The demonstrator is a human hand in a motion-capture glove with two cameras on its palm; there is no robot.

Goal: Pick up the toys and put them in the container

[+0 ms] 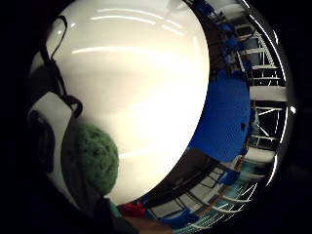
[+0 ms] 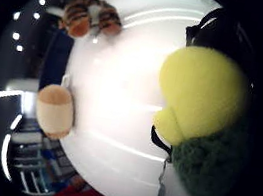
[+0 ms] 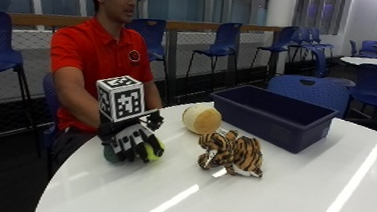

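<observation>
White round bench (image 3: 289, 193) filling the lower scene, glossy. Blue bin (image 3: 274, 114) at the far side, open top up, long axis running from the near-right corner back toward the left. Tiger (image 3: 233, 153) near mid-bench, lying low, head toward the person's side, body's long axis angled back toward the bin, just short of it, not touching. Tan ball toy (image 3: 201, 119) behind the tiger, just beside the bin's left end; too round to give an axis. Grip (image 3: 133, 138) at the bench's near-left edge, knuckles to the camera, fingers curled down round a yellow-green toy (image 3: 151, 151), held against or just above the surface: cannot tell which. In the thumb side palm view, same toy (image 2: 200, 97) close against the palm, yellow part bulging outward with a small yellow nub, dark green fuzzy part (image 2: 212, 162) beside it; tiger and tan toy seen across the bench beyond. In the little finger side palm view, only the green part (image 1: 97, 156) showing.
</observation>
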